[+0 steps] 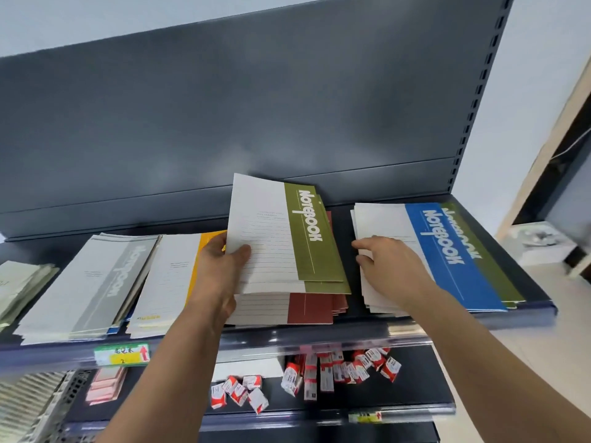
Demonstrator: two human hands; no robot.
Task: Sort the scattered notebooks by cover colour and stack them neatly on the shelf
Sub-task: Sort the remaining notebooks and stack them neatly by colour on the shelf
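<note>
Fingers [363, 243] of the right hand [391, 266] lie spread and loose on the white part of the blue notebook [447, 251], which tops the right-hand pile over a green cover [494, 266]. Thumb over, fingers under, the left hand [220, 266] pinches the left edge of the green notebooks [307, 244], tilted up above the red notebooks [307, 308] at mid-shelf. Left of them lie a yellow pile [179, 276] and a grey pile [105, 282], all on the dark shelf [527, 308]. Below its front rail with a price tag [123, 354], small red-and-white boxes [335, 372] lie scattered on a lower shelf.
</note>
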